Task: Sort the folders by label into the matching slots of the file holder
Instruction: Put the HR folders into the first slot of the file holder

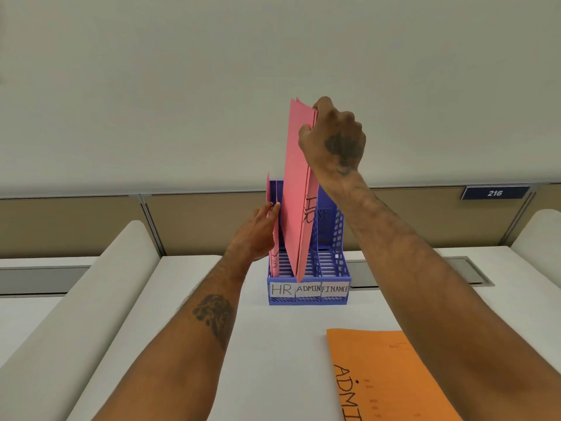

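From the head camera: the right hand (334, 138) pinches the top edge of a pink HR folder (299, 192), long axis near upright, top leaning right, bottom corner down in the blue file holder (308, 299) by the HR slot divider. The left hand (261, 229) grips pink folders (274, 238) standing in the HR slot. An orange ADMIN folder (385, 375) lies flat on the desk (273, 344).

Right hand (334, 141) pinching pink HR folder (297, 189), file holder (331, 238) beneath
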{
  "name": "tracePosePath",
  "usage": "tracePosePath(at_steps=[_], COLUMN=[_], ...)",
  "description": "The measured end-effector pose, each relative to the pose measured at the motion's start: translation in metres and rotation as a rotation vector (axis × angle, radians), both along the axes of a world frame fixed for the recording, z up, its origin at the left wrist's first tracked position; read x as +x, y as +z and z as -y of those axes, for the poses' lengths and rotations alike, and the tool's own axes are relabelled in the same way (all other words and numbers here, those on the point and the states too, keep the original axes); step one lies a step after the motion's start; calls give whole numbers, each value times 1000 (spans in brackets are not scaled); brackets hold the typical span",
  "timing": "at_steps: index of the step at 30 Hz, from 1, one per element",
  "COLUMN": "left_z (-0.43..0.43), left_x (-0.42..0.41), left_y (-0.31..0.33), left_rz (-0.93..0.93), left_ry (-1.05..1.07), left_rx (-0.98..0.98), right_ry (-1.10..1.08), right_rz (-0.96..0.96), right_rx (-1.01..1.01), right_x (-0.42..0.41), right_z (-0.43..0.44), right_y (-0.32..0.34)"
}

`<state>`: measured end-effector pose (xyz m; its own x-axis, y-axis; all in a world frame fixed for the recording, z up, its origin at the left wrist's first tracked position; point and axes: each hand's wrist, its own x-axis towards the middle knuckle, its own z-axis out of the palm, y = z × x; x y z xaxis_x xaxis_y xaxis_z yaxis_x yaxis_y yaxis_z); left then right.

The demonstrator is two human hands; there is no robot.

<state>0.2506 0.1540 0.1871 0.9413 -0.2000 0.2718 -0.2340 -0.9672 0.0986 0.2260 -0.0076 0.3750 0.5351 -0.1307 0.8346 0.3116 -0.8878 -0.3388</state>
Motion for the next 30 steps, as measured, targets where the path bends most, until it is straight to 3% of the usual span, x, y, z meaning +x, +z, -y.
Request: tracePosePath(at_steps=[13, 26, 30], left_z=[-17, -30, -30], left_x=[9, 15, 14], left_y=[-5, -15, -15], left_rz=[24, 68, 94], left_ry=[-73, -101, -125], left_rx=[-4, -83, -101], right_ry=[27, 35, 36], right_rz=[-42, 34, -58], right_rx=[-37, 4, -34], right_x=[50, 72, 78], right_z=[-46, -68, -71], right_y=[-51, -121, -147])
